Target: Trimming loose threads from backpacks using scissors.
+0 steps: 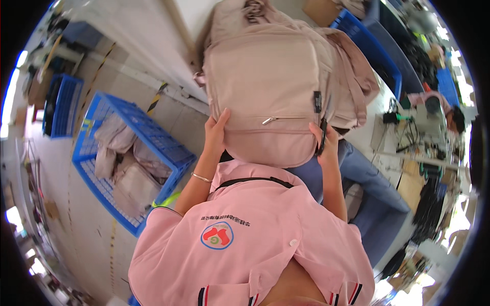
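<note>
A beige-pink backpack [265, 76] lies in front of me, its lower end close to my chest. A horizontal zipper with a metal pull [268, 121] runs across its front, and a small black label [317, 102] sits on the right side. My left hand [216, 131] grips the left lower edge, thumb on the front panel. Gripping the right lower edge is my right hand [328, 143], which also holds a slim black-handled tool [322, 133]. A grey blade seems to point away from me; its exact kind is unclear.
More beige-pink bags [352, 71] lie behind and to the right. A blue plastic crate [176, 158] with beige-pink pieces stands on the floor at left. Beyond it is another blue crate [66, 107]. A sewing machine [431, 120] stands at far right.
</note>
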The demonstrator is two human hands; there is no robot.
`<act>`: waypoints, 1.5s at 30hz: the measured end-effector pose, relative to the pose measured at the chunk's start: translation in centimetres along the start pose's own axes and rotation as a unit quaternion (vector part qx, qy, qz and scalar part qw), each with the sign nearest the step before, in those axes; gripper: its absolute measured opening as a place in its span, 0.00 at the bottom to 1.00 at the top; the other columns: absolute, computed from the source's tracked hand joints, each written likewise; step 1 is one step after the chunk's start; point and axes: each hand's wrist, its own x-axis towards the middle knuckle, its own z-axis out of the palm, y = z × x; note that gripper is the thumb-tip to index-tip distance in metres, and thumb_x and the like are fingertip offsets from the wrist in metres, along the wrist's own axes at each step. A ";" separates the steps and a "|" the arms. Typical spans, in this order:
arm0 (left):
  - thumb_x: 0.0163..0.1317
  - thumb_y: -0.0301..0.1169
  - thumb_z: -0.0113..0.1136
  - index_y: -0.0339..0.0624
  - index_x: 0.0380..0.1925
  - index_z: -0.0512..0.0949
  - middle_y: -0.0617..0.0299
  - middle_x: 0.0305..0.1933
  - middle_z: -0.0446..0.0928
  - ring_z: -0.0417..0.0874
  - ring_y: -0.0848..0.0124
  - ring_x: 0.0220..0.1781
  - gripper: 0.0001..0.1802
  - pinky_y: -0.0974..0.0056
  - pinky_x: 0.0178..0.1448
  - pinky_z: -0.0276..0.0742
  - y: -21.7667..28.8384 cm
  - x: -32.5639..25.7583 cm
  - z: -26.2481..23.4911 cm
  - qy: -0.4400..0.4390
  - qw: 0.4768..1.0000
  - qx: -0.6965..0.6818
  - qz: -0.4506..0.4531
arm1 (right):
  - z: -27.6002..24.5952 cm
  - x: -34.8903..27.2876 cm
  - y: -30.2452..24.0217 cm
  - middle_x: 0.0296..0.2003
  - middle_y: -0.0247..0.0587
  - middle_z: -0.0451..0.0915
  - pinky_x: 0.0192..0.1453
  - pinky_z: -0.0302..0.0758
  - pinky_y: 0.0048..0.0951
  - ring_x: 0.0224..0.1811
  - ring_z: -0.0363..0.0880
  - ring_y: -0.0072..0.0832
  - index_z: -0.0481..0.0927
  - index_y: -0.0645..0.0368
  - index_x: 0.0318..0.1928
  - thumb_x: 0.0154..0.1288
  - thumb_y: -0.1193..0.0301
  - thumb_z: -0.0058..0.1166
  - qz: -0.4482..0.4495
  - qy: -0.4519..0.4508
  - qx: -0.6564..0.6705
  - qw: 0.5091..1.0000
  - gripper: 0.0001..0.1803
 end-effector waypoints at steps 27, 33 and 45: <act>0.63 0.40 0.66 0.30 0.56 0.78 0.55 0.51 0.80 0.78 0.69 0.49 0.27 0.64 0.54 0.75 12.3 -18.0 -49.3 0.531 0.751 0.370 0.129 | 3.9 -0.9 3.1 0.24 0.31 0.77 0.27 0.70 0.17 0.22 0.76 0.17 0.80 0.62 0.40 0.61 0.60 0.68 0.084 -0.049 -0.097 0.991 0.18; 0.64 0.32 0.66 0.33 0.57 0.78 0.57 0.52 0.81 0.80 0.70 0.55 0.23 0.67 0.60 0.73 6.8 -0.1 -17.8 0.093 0.939 0.266 0.198 | 1.4 -3.6 3.6 0.23 0.31 0.77 0.28 0.70 0.19 0.23 0.75 0.16 0.79 0.62 0.39 0.61 0.60 0.69 0.118 0.019 -0.115 0.986 0.18; 0.54 0.55 0.68 0.45 0.56 0.78 0.57 0.56 0.79 0.77 0.56 0.59 0.34 0.52 0.64 0.68 6.6 13.8 13.6 -0.283 0.520 0.616 0.519 | -3.0 -10.8 5.1 0.22 0.29 0.76 0.27 0.69 0.19 0.22 0.75 0.16 0.80 0.61 0.37 0.62 0.60 0.69 0.150 0.223 -0.079 0.960 0.17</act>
